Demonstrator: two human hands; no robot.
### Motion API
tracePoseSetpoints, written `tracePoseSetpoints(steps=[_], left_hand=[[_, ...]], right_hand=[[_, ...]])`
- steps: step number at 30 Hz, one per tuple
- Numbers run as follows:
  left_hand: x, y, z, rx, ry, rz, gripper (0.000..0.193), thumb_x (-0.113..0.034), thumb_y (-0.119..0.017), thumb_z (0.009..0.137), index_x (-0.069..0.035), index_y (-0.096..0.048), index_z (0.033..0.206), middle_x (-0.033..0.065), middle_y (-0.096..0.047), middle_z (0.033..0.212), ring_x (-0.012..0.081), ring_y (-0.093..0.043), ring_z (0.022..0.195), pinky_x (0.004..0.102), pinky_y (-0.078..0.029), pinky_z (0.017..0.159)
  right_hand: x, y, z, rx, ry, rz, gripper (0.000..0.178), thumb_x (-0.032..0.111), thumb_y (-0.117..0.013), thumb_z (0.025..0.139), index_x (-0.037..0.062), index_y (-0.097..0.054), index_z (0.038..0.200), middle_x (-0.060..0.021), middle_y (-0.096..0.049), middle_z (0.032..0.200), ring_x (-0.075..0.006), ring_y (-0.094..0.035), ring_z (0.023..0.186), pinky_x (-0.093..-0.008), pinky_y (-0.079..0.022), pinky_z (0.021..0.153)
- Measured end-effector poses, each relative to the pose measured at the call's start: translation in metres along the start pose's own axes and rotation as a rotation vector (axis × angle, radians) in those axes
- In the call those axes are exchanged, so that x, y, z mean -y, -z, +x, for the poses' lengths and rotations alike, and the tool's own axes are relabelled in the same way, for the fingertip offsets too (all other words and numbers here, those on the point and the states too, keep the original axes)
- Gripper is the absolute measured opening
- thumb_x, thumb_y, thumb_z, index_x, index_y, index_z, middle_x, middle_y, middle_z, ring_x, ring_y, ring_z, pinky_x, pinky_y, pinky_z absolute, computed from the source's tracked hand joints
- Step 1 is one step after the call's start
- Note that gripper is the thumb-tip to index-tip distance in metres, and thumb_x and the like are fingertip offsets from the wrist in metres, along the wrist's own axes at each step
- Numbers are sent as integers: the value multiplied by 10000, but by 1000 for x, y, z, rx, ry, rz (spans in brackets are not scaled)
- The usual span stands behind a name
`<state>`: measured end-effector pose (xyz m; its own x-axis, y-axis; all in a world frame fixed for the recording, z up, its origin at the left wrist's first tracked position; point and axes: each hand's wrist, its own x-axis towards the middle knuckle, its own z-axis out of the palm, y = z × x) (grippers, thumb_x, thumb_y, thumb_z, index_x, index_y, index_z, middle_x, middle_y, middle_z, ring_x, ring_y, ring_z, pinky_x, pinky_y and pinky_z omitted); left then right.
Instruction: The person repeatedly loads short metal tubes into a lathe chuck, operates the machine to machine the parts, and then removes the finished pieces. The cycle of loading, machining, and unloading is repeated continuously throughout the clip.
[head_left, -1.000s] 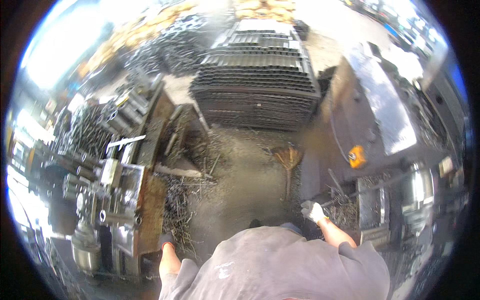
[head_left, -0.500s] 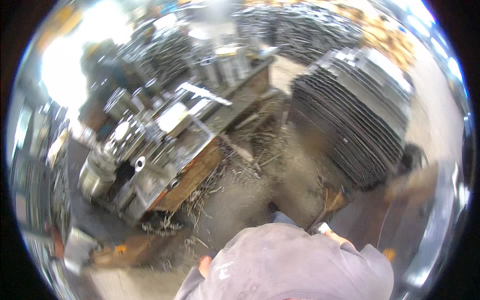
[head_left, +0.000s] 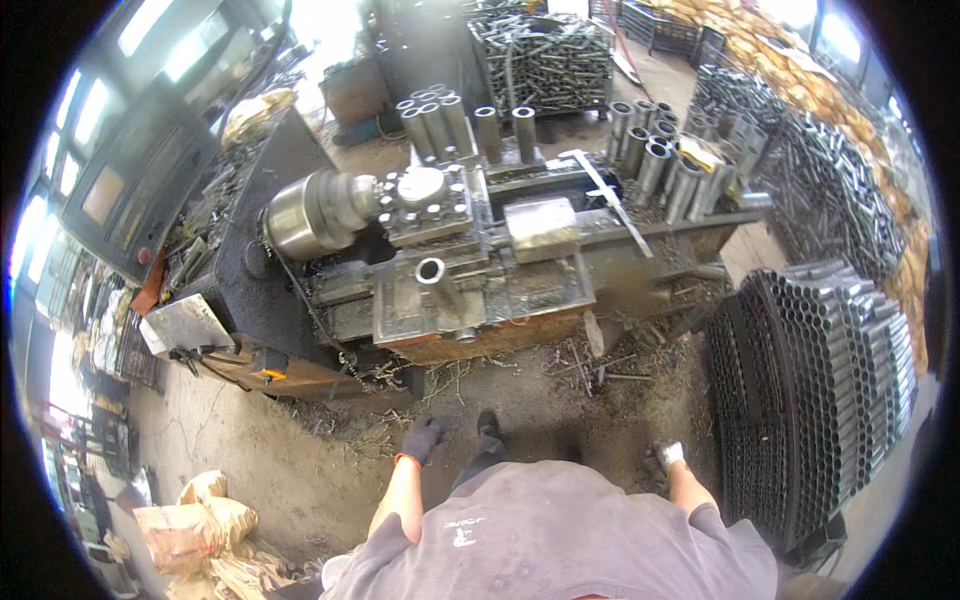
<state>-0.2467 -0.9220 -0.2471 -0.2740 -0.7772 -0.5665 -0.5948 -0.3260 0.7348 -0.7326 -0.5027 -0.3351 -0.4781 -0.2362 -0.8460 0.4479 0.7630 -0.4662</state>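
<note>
Standing at the lathe, both hands empty

Left hand (head_left: 422, 438) in a dark glove hangs loose with nothing in it, right hand (head_left: 668, 455) in a pale glove is low by the hip – can't tell how open it is, but I see nothing held. Just right of it sits the big stack of steel tubes (head_left: 810, 380). Ahead, the lathe (head_left: 450, 260) has one short tube (head_left: 430, 270) standing on the carriage. Behind it, short tube pieces (head_left: 660, 150) stand upright – looks like some cut, plenty of stock left.
</note>
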Motion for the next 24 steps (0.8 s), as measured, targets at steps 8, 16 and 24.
tracePoseSetpoints(steps=[8,16,24], left_hand=[[75,215,100,-989,73,301,422,-386,-479,1090,-38,-675,1226,261,-720,1141,464,-689,995,535,-529,882],[19,301,64,-1373,-110,23,594,-474,-438,1126,22,-575,1425,253,-644,1382,415,-618,1252,480,-482,1038],[47,337,70,-804,-146,-904,499,-489,-496,1105,-85,-663,1346,146,-722,1273,340,-708,1088,523,-583,894]], right_hand=[[29,-92,54,-72,548,-1464,202,275,-622,961,190,-805,971,-76,-814,1037,-234,-789,950,-387,-604,780],[225,-110,-46,-930,807,-189,273,187,-680,897,-15,-769,1056,-215,-780,1019,-346,-746,962,-410,-567,897],[502,-198,-237,-417,1371,-136,511,81,-680,935,-7,-619,1434,-133,-782,1173,-160,-715,1060,-316,-562,955]])
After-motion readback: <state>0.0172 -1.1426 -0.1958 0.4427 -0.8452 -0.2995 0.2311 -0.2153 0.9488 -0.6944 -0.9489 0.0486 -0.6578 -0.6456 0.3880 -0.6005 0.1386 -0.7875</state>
